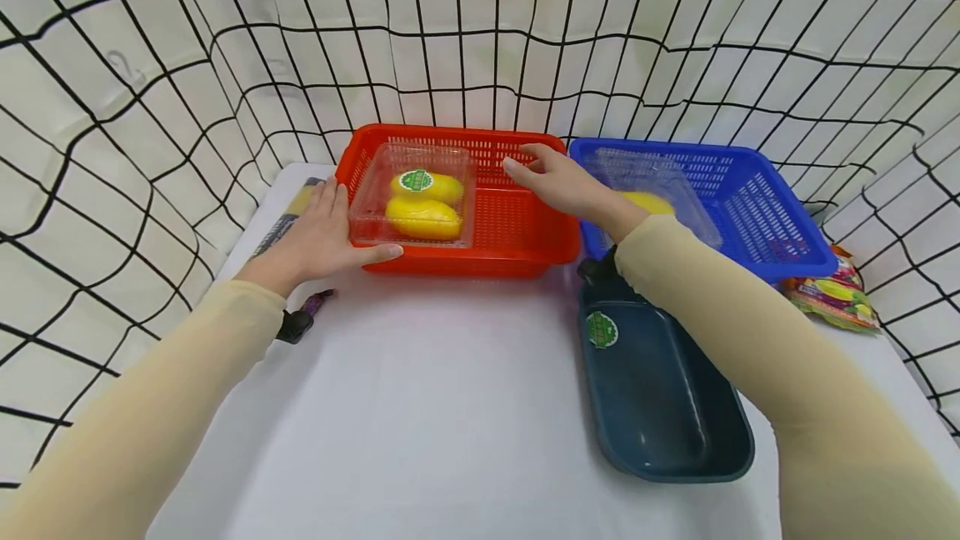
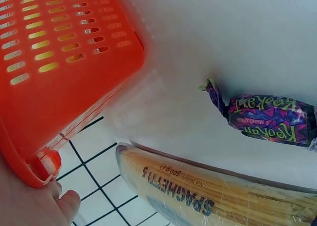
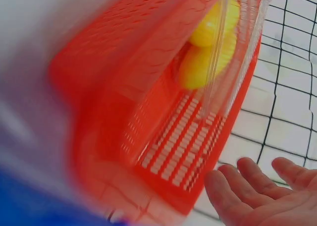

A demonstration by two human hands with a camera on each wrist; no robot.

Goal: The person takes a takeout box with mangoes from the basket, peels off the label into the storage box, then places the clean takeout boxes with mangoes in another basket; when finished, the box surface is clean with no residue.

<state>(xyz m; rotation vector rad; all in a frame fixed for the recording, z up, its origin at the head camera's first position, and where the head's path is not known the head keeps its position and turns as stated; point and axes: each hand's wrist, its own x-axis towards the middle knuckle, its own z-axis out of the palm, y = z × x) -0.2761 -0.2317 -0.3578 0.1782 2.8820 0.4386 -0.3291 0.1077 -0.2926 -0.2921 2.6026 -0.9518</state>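
The red plastic basket (image 1: pixel 517 227) holds a clear lidded container (image 1: pixel 367 219) with yellow lemon-like fruits (image 1: pixel 423 219) and a green round sticker. At the basket's left end, my left hand (image 1: pixel 318 227) rests against the rim, fingers extended, thumb over the front corner. My right hand (image 1: pixel 558 177) is over the right end of the basket, fingers loosely bent and nothing in them. In the right wrist view, the spread fingers (image 3: pixel 237 181) appear beside the basket's rim. Below my left hand, a purple wrapped candy (image 2: pixel 270 118) and a spaghetti pack (image 2: pixel 188 186) lie on the white table.
A blue basket (image 1: pixel 750 207) stands at the right with another clear container (image 1: pixel 686 190) in it. In front sits a dark teal bin (image 1: pixel 660 390) with a green sticker. A colourful packet (image 1: pixel 836 294) lies far right. Black netting (image 1: pixel 495 40) encloses the back and sides.
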